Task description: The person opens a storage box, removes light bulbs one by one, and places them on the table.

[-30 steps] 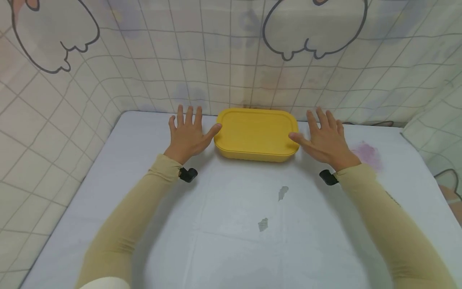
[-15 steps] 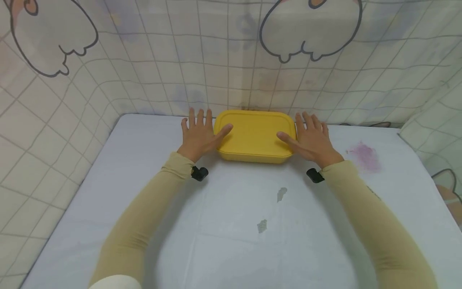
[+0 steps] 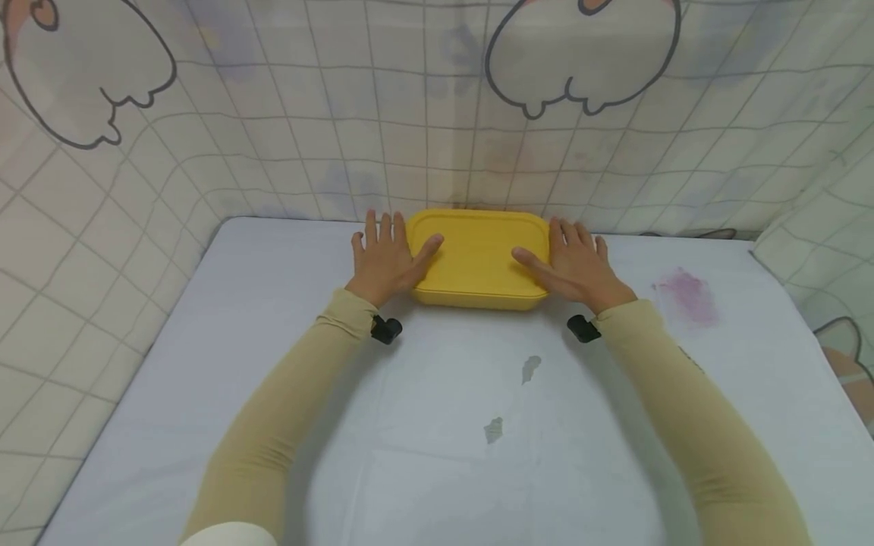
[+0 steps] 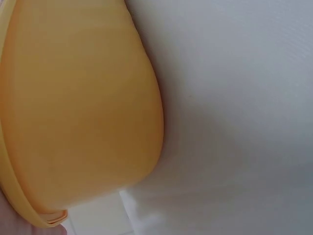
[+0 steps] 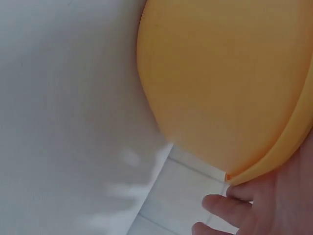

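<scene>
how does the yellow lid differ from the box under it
In the head view the lid looks a deeper yellow, while the front of the box looks paler. The lid shows its broad, flat top, while the box shows only a low strip of wall there. In the wrist views the lid's edge juts out past the wall of the box. Both are yellow with rounded corners.

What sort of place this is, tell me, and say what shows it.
Probably a makeshift curtained work booth; the wider room is out of view. Patterned cloth hangs behind and beside a white-covered table, with a yellow box near its far edge.
</scene>
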### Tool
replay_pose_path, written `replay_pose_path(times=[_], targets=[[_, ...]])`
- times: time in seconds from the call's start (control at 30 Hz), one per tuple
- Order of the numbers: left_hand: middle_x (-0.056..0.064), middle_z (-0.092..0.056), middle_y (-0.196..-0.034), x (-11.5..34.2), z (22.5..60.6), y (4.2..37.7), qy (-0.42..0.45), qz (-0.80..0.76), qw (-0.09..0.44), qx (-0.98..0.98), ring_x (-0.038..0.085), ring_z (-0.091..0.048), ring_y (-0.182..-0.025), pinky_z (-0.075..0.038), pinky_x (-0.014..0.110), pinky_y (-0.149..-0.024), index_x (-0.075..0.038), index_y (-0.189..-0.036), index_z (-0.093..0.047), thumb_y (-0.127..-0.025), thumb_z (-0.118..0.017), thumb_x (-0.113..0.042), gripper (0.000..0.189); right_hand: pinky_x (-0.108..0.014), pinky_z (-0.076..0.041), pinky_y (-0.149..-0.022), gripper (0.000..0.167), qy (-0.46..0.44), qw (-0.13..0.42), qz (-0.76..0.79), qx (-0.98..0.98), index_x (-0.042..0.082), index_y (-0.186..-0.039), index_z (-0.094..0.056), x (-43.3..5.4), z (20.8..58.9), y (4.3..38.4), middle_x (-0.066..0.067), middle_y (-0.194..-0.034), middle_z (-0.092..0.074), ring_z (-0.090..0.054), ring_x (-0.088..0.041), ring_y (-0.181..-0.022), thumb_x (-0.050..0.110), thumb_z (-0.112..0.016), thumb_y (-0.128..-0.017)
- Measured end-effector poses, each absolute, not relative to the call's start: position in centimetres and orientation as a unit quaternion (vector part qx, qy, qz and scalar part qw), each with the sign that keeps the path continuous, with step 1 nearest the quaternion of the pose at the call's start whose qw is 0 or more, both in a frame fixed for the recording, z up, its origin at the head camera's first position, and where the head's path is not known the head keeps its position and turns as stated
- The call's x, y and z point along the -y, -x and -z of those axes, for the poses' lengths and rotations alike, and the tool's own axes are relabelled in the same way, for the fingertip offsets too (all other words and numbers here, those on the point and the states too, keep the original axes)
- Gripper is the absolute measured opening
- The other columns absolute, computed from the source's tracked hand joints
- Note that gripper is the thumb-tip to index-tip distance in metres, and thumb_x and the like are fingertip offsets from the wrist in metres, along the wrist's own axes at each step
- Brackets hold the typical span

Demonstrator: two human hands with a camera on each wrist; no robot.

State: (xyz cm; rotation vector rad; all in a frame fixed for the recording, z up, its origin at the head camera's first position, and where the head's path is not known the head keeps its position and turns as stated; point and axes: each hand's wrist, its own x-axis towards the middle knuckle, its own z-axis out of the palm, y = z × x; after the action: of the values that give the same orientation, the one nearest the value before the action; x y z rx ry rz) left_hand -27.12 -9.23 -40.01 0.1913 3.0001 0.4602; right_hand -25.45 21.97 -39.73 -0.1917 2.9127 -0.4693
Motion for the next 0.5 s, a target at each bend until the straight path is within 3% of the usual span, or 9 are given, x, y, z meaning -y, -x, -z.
replay_pose_path(times=[0.2,0.4,0.5], targets=[[0.026,-0.028,-0.167,8.98,39.91,26.98,-0.062,-0.124,0.052,-0.989,0.045,-0.005,-0.162,-0.015,0.064,-0.125,0.003,-0.158,-0.030,-0.097,-0.018,-0.079,0.103,-0.078,-0.006,-0.120,0.127,0.053,0.099,0.150,-0.982,-0.006,-0.161,-0.013,-21.56,39.57,25.30,-0.032,-0.166,-0.021,-0.009,-0.053,-0.157,0.094,-0.030,-0.083],[0.025,-0.041,-0.153,8.83,39.80,26.97,-0.074,-0.105,0.057,-0.990,0.043,-0.028,-0.148,-0.022,0.059,-0.120,0.006,-0.147,-0.040,-0.101,-0.024,-0.069,0.089,-0.072,-0.022,-0.115,0.122,0.056,0.088,0.127,-0.986,-0.011,-0.146,-0.032,-21.33,39.35,25.05,-0.035,-0.148,-0.039,-0.032,-0.052,-0.138,0.093,-0.031,-0.083],[0.024,-0.044,-0.145,8.80,39.92,27.07,-0.081,-0.103,0.055,-0.990,0.042,-0.033,-0.142,-0.023,0.057,-0.119,0.007,-0.142,-0.043,-0.102,-0.024,-0.067,0.086,-0.069,-0.028,-0.111,0.119,0.056,0.084,0.115,-0.988,-0.012,-0.139,-0.037,-21.34,39.25,24.98,-0.034,-0.139,-0.044,-0.036,-0.049,-0.129,0.093,-0.032,-0.084]])
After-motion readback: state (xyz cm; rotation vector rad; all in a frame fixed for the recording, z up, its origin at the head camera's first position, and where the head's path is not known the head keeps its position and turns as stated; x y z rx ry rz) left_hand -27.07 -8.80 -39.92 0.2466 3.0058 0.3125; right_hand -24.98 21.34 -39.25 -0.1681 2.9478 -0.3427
